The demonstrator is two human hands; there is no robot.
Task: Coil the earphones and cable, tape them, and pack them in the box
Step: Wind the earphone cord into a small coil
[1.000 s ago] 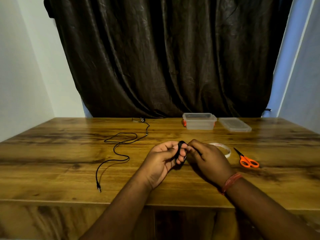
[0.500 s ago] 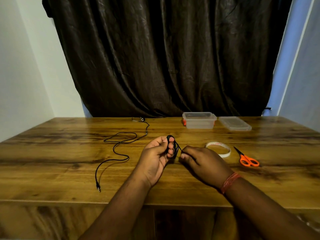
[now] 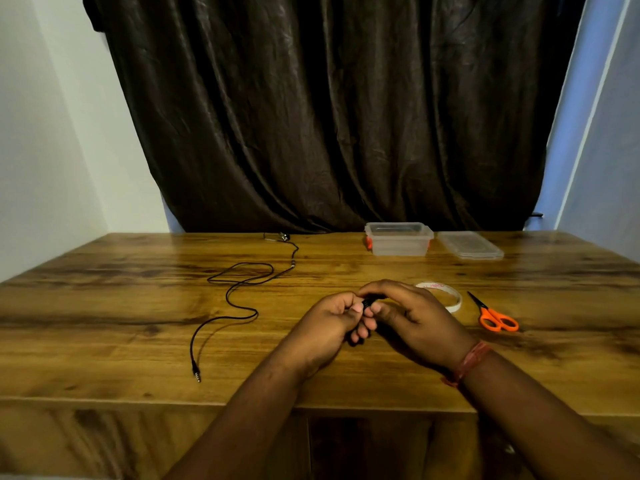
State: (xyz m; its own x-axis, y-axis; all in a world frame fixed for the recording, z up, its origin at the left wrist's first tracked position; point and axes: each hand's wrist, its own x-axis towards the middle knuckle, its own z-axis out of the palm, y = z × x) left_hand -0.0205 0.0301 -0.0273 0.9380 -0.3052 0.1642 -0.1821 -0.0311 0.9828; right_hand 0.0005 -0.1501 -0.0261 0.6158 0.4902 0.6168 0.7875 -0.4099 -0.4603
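Dark brown curtain folds are hanging behind the glossy wooden table (image 3: pixel 104 306) where I am working. I am bringing both hands together at the table's middle: my left hand (image 3: pixel 329 323) is curling its fingers around a small black coiled bundle of cable (image 3: pixel 372 301), and my right hand (image 3: pixel 412 313) is arching over it, pinching it from above. To the left, the long black earphone cord (image 3: pixel 239 289) is lying loose in curves, its metal jack near the front edge. Behind my right hand the white roll of tape (image 3: pixel 450 296) is lying flat, with orange-handled scissors (image 3: pixel 495 317) beside it. At the back, the clear plastic box (image 3: pixel 398 239) is standing open, its clear flat lid (image 3: pixel 471 245) just beside it.
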